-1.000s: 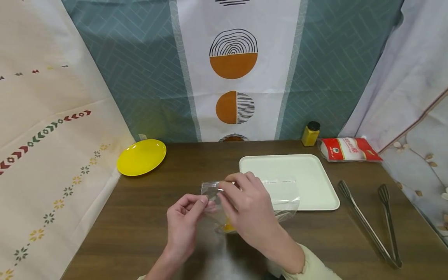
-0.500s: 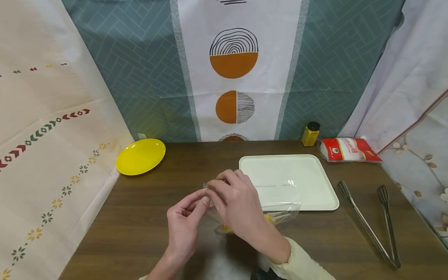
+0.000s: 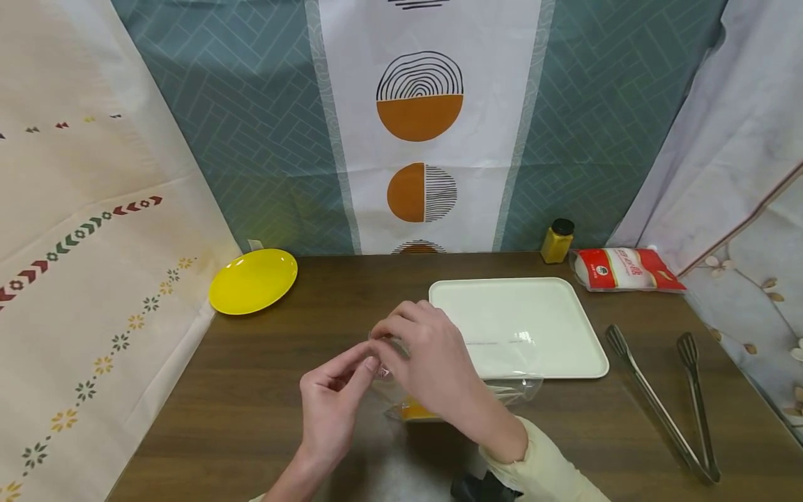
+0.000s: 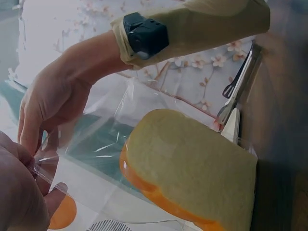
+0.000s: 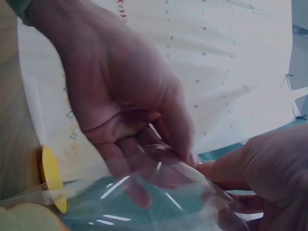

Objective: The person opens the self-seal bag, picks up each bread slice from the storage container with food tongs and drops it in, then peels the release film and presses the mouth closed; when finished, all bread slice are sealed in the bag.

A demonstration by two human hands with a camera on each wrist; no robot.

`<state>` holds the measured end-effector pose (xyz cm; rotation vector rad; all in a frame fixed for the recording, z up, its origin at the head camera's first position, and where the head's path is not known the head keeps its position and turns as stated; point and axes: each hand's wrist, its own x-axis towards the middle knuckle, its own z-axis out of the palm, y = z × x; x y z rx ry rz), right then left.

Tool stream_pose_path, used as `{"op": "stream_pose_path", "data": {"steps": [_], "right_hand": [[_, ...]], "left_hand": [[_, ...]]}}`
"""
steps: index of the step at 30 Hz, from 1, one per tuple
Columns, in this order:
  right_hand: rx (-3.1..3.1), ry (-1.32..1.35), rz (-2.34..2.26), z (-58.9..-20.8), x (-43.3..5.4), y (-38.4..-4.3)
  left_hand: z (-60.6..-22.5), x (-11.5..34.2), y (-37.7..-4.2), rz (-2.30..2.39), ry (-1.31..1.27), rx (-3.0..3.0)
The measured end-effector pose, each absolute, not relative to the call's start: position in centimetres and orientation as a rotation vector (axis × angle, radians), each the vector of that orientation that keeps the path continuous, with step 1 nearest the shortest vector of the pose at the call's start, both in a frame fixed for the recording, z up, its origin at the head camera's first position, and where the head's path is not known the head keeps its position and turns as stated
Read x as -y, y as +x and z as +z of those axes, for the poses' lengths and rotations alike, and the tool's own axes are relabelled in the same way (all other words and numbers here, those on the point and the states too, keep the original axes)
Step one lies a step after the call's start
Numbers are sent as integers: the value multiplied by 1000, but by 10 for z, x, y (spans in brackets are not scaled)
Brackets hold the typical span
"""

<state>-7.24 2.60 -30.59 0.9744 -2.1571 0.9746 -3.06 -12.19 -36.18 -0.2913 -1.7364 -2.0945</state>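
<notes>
Pinching right at the rim is probably best: the clear bag (image 4: 108,139) is held by its edge between thumb and finger of the left hand (image 3: 329,397), with a similar grip seemingly taken by the right hand (image 3: 433,355) just beside it. The bread (image 4: 192,163) is tucked lower down inside, so any tugging should be kept gentle and the film not bunched up. In the head view the bread's mostly blocked by the right hand, and it's cut off in the left wrist view. Whether the surface (image 3: 251,418) is touched by the bag can't be made out.
</notes>
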Motion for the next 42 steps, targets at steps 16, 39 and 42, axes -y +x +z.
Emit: {"op": "stream_pose_path", "data": {"steps": [16, 39, 42], "right_hand": [[2268, 1092, 1256, -297, -39, -81], [2038, 762, 1271, -302, -41, -90], [2011, 676, 1379, -297, -47, -91]], "left_hand": [[-362, 123, -31, -2089, -332, 1779], [-362, 119, -32, -2112, -243, 1749], [-363, 118, -32, -2103, -191, 1750]]}}
